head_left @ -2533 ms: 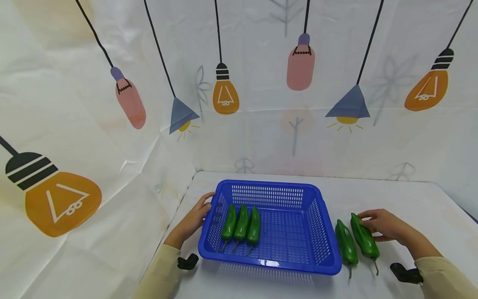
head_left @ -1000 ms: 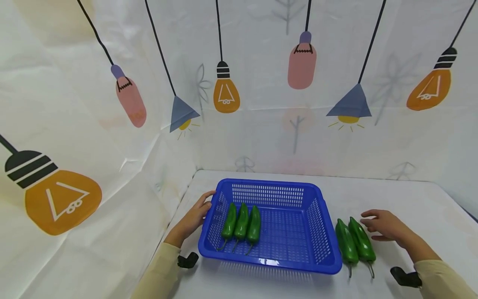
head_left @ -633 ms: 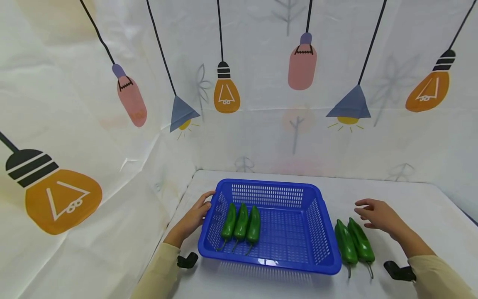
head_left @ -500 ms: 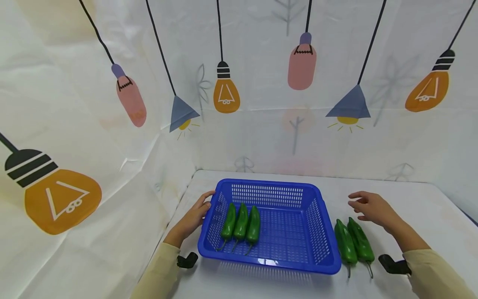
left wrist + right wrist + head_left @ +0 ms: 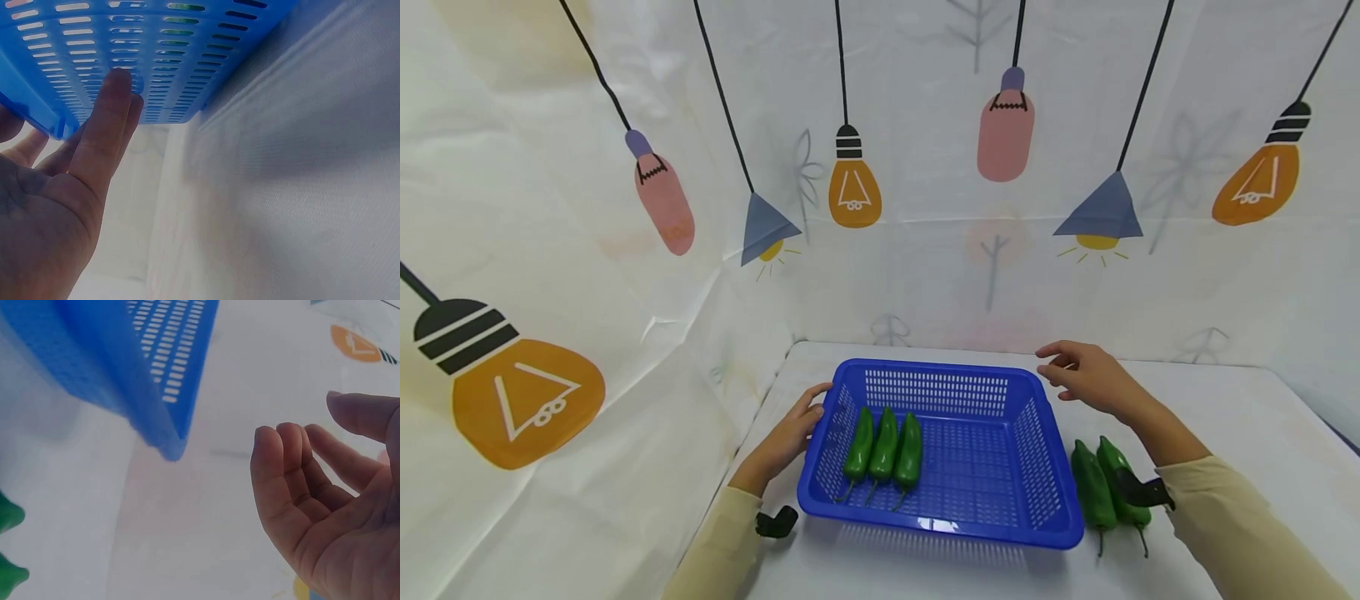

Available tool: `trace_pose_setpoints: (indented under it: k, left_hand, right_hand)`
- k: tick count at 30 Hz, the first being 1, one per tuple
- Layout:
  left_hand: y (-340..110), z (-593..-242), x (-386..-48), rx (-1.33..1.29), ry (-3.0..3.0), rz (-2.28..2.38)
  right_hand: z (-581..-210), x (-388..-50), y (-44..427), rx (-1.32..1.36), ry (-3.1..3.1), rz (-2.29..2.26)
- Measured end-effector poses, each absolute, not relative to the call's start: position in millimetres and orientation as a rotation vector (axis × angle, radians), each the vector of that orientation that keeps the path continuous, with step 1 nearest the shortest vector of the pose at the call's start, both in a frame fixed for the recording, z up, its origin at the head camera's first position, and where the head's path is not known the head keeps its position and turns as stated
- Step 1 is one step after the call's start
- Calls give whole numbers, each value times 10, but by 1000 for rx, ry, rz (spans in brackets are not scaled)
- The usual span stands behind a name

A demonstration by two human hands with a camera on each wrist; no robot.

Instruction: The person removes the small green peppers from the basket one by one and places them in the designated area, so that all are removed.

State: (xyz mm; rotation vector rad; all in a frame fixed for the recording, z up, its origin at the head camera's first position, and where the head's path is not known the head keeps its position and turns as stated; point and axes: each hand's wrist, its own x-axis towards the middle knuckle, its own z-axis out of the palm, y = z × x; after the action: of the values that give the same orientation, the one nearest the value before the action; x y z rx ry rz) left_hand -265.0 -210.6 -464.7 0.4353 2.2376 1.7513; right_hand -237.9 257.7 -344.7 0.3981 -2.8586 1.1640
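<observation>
A blue plastic basket (image 5: 977, 467) stands on the table, with three green chili peppers (image 5: 883, 454) side by side in its left part. My left hand (image 5: 786, 442) rests at the basket's left rim; in the left wrist view its nearly straight fingers (image 5: 103, 134) touch the slotted outer wall. My right hand (image 5: 1090, 379), fingers loosely bent and holding nothing, hovers by the basket's back right corner. Below that forearm, two more green chili peppers (image 5: 1093, 492) lie outside the basket's right side, one partly covered by the wrist strap.
A white cloth-covered table (image 5: 1240, 442) bears the basket. Behind it and on the left hangs a white backdrop (image 5: 925, 275) printed with lamps and bulbs. Black straps (image 5: 777, 523) sit on both wrists.
My right hand let go of the rightmost pepper, which ended up closer to its neighbour. It then moved left and away, up to the basket's back right corner. The left hand stayed put.
</observation>
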Motion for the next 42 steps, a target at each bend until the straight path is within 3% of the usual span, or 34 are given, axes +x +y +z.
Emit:
trace_pose_setpoints:
  k: [42]
  left_hand:
    - [-2121,-4675,-2674,427,2225,1760]
  right_hand:
    - [-3409,-2649,1922,560,-2943,1421]
